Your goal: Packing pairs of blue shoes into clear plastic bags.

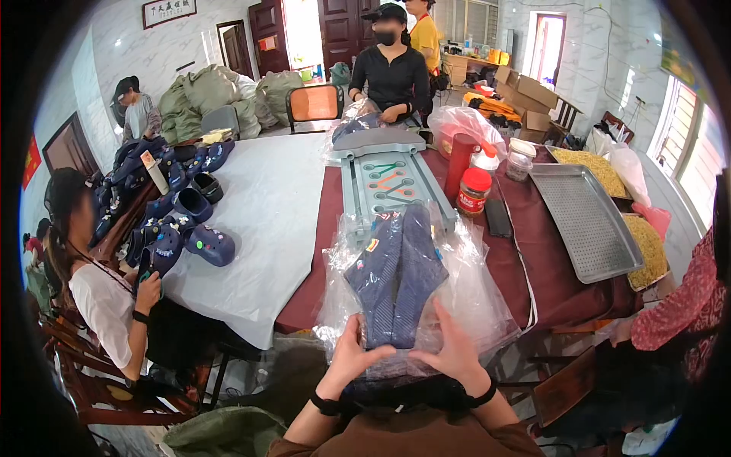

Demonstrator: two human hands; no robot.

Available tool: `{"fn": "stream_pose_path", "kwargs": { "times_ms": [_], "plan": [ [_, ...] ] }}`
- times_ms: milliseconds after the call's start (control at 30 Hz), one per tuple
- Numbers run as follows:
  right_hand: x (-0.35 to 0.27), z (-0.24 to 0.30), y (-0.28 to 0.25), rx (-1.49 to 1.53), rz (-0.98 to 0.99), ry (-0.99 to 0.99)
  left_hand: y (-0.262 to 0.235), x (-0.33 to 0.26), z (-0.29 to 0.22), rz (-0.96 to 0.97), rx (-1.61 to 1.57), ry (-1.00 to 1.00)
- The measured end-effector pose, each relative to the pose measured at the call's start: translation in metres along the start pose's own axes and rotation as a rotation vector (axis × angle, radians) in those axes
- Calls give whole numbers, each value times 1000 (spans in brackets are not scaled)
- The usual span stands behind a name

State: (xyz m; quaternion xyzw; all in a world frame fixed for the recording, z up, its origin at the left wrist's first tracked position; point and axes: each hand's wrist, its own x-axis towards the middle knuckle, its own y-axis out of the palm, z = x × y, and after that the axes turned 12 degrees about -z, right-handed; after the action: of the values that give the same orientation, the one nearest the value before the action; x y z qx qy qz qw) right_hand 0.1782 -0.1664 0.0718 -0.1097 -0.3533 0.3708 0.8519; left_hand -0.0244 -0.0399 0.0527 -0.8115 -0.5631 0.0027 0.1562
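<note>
Right, on my remote feed: a perforated metal tray (586, 221) lies at a slant on the maroon tablecloth (552, 301), with heaps of small yellow pieces (595, 169), which I cannot identify, behind and beside it. Nearer the centre, I note a red cylinder (459, 166), a red-lidded jar (474, 192) just beside it, and a dark flat slab (499, 218). Left: a white sheet (266, 190) overlies part of the same cloth. Background: bulging olive sacks (207, 91), an orange-backed chair (314, 103), cardboard boxes (527, 91) and, high up, a framed sign (169, 11).
</note>
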Motion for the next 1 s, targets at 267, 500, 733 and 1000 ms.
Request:
{"fn": "stream_pose_path", "kwargs": {
  "times_ms": [267,500,733,1000],
  "plan": [
    [-8,-9,8,-108,-19,-46,-9,-3,-17,125,130,294],
    [-6,-8,7,-59,-51,-121,6,-13,-8,-72,97,63],
    [-5,-5,7,-14,-52,-137,16,-13,0,-131,33,33],
    [-13,-18,7,151,-114,22,19,-6,30,-327,-123,-63]
  ]
}}
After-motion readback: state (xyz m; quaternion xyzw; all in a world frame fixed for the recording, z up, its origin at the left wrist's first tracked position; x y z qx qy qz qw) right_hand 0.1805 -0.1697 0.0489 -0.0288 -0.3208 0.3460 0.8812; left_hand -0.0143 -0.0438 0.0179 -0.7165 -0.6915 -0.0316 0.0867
